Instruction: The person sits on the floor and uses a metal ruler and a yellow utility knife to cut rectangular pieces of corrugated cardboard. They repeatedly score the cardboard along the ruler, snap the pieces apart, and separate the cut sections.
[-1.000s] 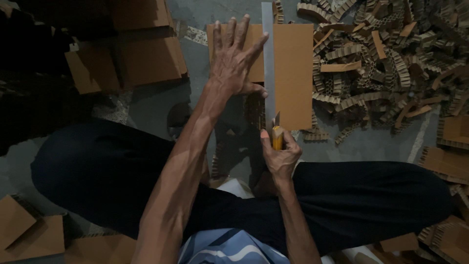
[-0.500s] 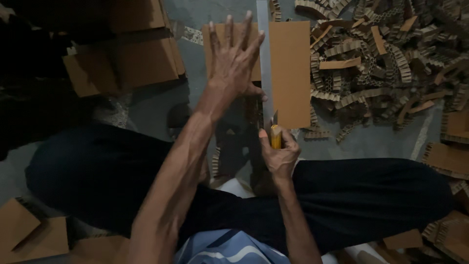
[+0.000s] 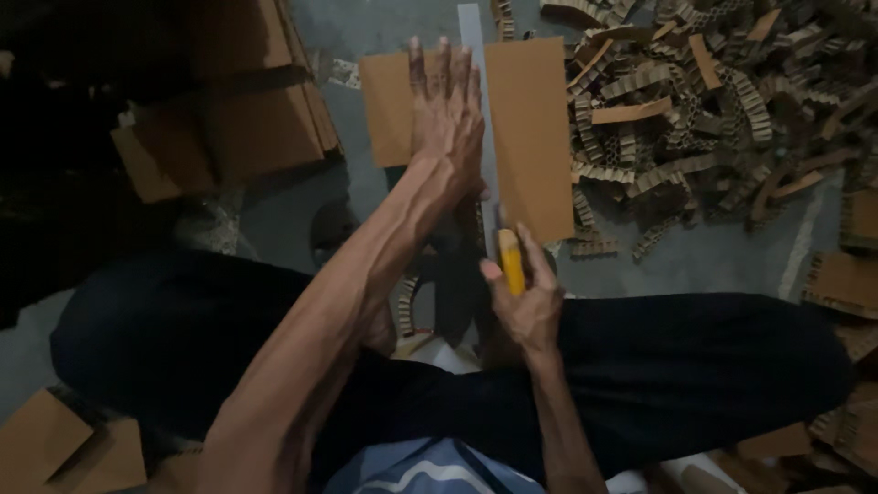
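Observation:
My left hand (image 3: 447, 117) lies flat, fingers spread, on a brown cardboard sheet (image 3: 534, 128) and against a long grey metal ruler (image 3: 476, 55) that runs down the sheet's middle. My right hand (image 3: 524, 297) grips a yellow utility knife (image 3: 510, 259) at the near end of the ruler, its tip at the cardboard's near edge. The sheet lies on the grey floor in front of my crossed legs in dark trousers (image 3: 695, 366).
A heap of corrugated cardboard strips (image 3: 713, 101) covers the floor to the right. Stacked cardboard sheets (image 3: 247, 119) stand to the left. More cardboard pieces (image 3: 46, 444) lie at the lower left and at the right edge (image 3: 841, 274).
My left hand has shifted a little and now lies straighter along the ruler. The knife in my right hand stays at the near end of the cut.

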